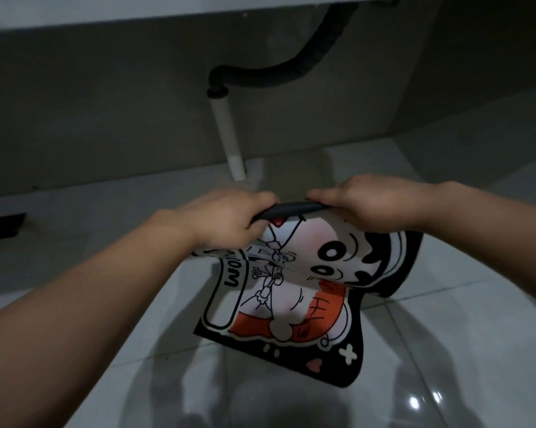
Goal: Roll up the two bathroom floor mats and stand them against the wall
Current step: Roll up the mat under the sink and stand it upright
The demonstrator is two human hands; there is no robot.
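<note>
A cartoon-printed bathroom mat point(291, 298) with a black border, white and orange figures hangs in the air above the tiled floor. Its far edge is curled over into a thin black roll point(291, 210). My left hand point(229, 220) grips the left end of that rolled edge, and my right hand point(362, 202) grips the right end. The rest of the mat droops down toward me, wavy, with its lower corner near the floor. Only this one mat is in view.
A grey wall point(106, 118) stands just beyond the hands, under a counter. A black corrugated drain hose point(291, 78) joins a white pipe point(229, 137) that runs down to the floor. A dark square floor drain point(6, 225) sits at the left. Glossy tiles point(445, 350) cover the floor.
</note>
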